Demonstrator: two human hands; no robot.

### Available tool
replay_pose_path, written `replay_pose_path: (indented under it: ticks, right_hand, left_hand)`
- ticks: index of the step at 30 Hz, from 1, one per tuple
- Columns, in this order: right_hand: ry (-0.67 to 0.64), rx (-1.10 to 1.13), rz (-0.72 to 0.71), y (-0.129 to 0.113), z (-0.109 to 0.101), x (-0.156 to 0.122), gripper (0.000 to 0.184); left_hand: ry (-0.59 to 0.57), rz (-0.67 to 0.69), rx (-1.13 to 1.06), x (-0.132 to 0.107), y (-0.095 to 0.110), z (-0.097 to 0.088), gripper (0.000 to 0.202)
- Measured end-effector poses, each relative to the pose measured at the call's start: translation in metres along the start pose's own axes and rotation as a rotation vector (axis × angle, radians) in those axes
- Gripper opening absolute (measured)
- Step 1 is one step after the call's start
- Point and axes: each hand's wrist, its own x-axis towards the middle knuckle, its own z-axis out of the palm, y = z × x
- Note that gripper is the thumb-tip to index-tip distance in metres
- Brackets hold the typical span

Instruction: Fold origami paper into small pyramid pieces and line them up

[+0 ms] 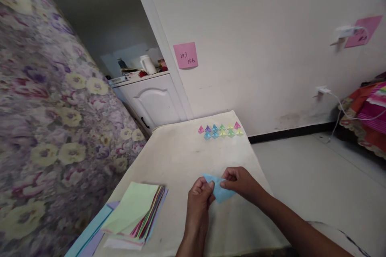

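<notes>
A sheet of light blue paper [222,195], folded to a triangle with its point downward, is held above the cream-covered table [177,160]. My left hand [200,196] pinches its left part between thumb and fingers. On the upper right edge, my right hand [238,182] grips the same paper with its thumb across the front. Farther back on the table, small folded paper pieces [214,134] in pink, purple, blue, green and yellow lie in two rows.
A stack of coloured paper [132,209], pale green on top, lies at the table's front left, over blue and purple sheets [90,233]. A floral curtain [60,128] hangs at left. Behind the table stand a white cabinet [158,102] and a wall with a pink note [185,55].
</notes>
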Motion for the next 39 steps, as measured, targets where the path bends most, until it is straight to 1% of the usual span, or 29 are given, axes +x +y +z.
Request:
replay_pose_path:
  ticks: [4,10,15,18,20,23,26,30,32,36,39]
  right_hand:
    - [-0.011,0.050,0.038,-0.001,0.000,0.001,0.014]
    - [-0.062,0.088,0.105,0.003,-0.002,0.002,0.012]
    - [-0.096,0.116,0.136,0.005,-0.003,0.002,0.013]
    - [-0.107,0.135,0.143,0.006,-0.003,0.003,0.015]
    - [-0.094,0.143,0.139,0.007,-0.005,0.003,0.016]
    - [-0.056,0.150,0.124,0.008,-0.008,0.005,0.018]
    - [-0.013,0.157,0.100,0.009,-0.010,0.007,0.021]
    - [0.008,0.158,0.084,0.009,-0.011,0.008,0.025]
    - [-0.015,0.171,0.093,0.008,-0.012,0.007,0.026]
    - [-0.108,0.193,0.131,0.008,-0.013,0.006,0.028]
    - [-0.118,0.157,0.141,0.010,-0.014,0.006,0.029]
  left_hand:
    - [0.008,0.002,0.040,-0.003,0.003,0.001,0.029]
    - [-0.015,0.077,0.065,-0.008,0.014,0.000,0.023]
    - [-0.034,0.056,0.096,-0.004,0.016,-0.009,0.024]
    - [-0.030,0.063,0.093,-0.006,0.018,-0.007,0.025]
    - [-0.057,0.042,0.107,-0.009,0.019,-0.003,0.027]
    - [-0.107,-0.033,0.183,-0.011,0.014,0.002,0.033]
    - [-0.123,-0.096,0.295,-0.008,0.004,0.001,0.034]
    - [-0.152,-0.108,0.335,-0.001,-0.007,-0.003,0.031]
    - [-0.176,-0.098,0.322,0.000,-0.008,-0.004,0.029]
    - [-0.199,-0.100,0.318,-0.001,-0.007,-0.004,0.029]
    - [-0.198,-0.101,0.324,-0.001,-0.007,-0.003,0.030]
